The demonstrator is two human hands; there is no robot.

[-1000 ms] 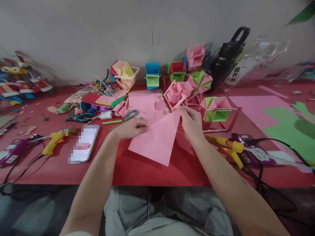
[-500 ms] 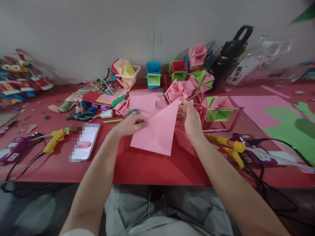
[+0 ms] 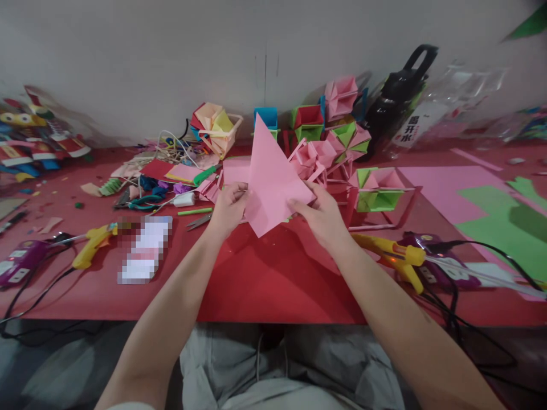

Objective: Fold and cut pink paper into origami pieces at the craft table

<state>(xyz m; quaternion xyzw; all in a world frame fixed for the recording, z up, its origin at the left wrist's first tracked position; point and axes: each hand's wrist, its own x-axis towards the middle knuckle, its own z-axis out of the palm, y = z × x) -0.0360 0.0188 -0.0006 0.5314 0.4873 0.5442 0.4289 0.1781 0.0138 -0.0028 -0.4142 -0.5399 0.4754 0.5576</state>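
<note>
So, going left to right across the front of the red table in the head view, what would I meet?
From the left: purple device, left yellow glue gun, left hand, pink paper held by both, right hand, right yellow glue gun, green paper sheet.

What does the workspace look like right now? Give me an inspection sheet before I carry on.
Surface: red table, bare patch in front of the person.
Job's things: pink paper sheet, held clear of the table, one corner pointing up.
Clutter: scissors, phone, left glue gun, right glue gun, folded paper boxes, green paper sheet.
Grippers: left hand and right hand each grip the sheet.
Cables: black cables by the right glue gun, running over the table's front edge.
Surroundings: plain wall; black bottle at back right.
</note>
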